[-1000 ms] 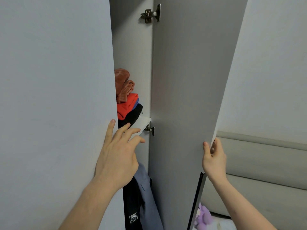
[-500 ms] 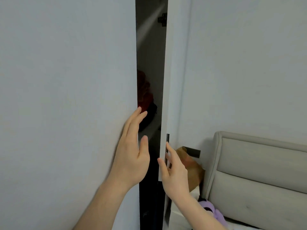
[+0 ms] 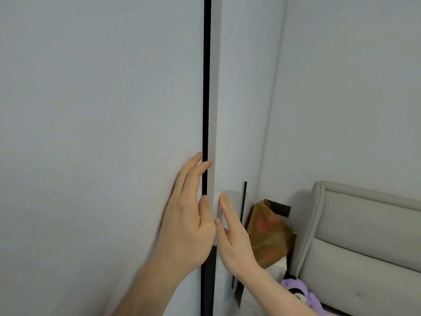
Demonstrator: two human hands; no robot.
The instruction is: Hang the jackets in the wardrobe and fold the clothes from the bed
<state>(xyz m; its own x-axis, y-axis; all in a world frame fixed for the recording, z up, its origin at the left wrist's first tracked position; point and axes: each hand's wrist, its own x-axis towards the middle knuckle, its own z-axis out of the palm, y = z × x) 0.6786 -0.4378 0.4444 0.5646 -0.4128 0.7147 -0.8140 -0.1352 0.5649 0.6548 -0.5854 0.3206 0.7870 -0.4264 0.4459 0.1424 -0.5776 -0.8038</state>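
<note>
Now both hands lie flat with straight fingers, the left hand (image 3: 189, 215) on the left wardrobe door (image 3: 102, 133) and the right hand (image 3: 232, 233) on the right door (image 3: 241, 99), a dark slit between them, so hanging looks finished, folding unseen.

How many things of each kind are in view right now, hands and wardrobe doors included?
Hands: 2, left hand and right hand, both flat on the doors
Pale grey wardrobe doors: 2, left door and right door
Brown paper bag: 1
Purple plush toy: 1
Beige padded headboard: 1
Total: 7
</note>
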